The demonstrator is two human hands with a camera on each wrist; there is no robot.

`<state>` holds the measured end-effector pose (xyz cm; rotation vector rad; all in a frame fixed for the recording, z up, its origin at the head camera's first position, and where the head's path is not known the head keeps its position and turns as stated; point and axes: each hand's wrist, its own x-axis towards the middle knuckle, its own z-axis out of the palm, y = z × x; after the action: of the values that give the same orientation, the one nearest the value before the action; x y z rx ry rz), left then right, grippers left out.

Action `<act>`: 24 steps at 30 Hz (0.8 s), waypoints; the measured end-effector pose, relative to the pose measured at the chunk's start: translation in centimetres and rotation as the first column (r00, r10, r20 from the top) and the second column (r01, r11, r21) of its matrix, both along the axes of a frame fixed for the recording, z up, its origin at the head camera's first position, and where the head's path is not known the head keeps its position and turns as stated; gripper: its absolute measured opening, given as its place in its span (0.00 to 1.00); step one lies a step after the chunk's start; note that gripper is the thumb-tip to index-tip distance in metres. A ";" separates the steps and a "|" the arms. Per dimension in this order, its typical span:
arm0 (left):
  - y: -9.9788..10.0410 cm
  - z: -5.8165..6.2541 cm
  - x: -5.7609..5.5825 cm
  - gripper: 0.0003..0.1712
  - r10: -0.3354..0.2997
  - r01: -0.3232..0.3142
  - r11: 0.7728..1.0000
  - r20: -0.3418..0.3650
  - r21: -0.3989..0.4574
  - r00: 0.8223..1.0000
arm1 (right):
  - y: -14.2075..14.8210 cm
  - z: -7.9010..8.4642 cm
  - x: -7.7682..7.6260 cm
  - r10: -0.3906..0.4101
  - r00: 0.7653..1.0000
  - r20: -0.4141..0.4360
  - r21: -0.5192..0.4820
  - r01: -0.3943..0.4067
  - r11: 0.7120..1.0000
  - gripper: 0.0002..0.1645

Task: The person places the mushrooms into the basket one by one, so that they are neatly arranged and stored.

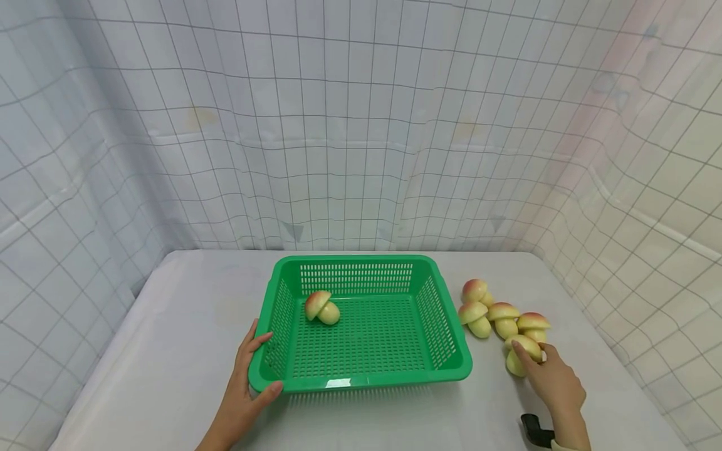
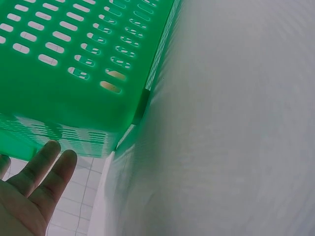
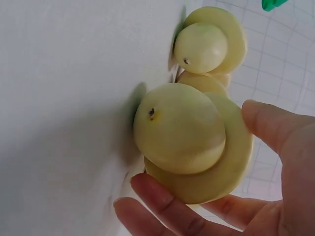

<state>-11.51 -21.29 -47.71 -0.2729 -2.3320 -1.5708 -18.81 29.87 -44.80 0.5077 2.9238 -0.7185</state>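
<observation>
- Right hand (image 1: 557, 383) in action, off to the right of the table (image 1: 169, 351): its grip pinches the cap of a toy mushroom (image 1: 529, 346), thumb on one side, fingers on the other.
- That mushroom sits at the near end of a small cluster, stem toward the wrist camera; whether it touches the tabletop, you can't tell.
- Crowding it from behind, a red-capped mushroom (image 1: 534, 321), and just left of that another one (image 1: 504, 318).
- Two more stand in line toward the basket: a paler-capped mushroom (image 1: 476, 316) close beside its right wall, and the farthest mushroom (image 1: 476, 290) behind it.
- Centre stage, the green basket (image 1: 395, 378), its slatted right wall standing between the pinched piece and the inside.
- In there, one lone mushroom (image 1: 321, 308) lies toward the far left.
- Left hand (image 1: 244, 391): grip spread at the basket's near left corner, thumb at the front rim.
- A black object (image 1: 536, 431) shows beside the right wrist, and a grid-lined curtain (image 1: 350, 156) hangs all round.
</observation>
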 end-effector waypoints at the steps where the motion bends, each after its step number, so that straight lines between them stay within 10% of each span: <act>1: 0.0 0.0 0.0 0.43 0.000 0.000 1.000 -0.001 0.000 1.000 | 0.1 -0.1 0.0 0.000 1.000 0.000 -0.012 0.000 1.000 0.63; 24: 0.0 0.2 0.0 0.43 0.000 0.000 1.000 0.023 0.007 1.000 | -0.4 1.0 0.9 -0.029 0.997 -0.070 -0.190 0.015 0.982 0.60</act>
<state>-11.52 -21.28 -47.47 -0.2547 -2.3431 -1.5902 -17.92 29.44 -43.84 0.5047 2.8779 -1.0262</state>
